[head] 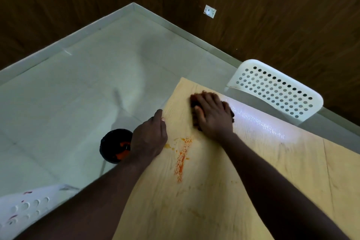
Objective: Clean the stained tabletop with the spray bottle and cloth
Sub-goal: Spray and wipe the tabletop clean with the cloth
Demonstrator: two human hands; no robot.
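The light wooden tabletop [224, 191] carries an orange smeared stain [182, 159] near its left edge, with small yellow blobs beside it. My right hand [212, 113] lies flat on a dark brown cloth [231, 115] near the table's far corner, pressing it down; the cloth shows only at the hand's edges. My left hand [150, 138] rests on the table's left edge, fingers curled over the edge, thumb on top. No spray bottle is in view.
A white perforated chair [276, 89] stands behind the table's far side. On the pale tiled floor [78, 84] left of the table sits a black round bin [115, 145] with orange inside. Another white perforated chair [25, 210] is at the lower left.
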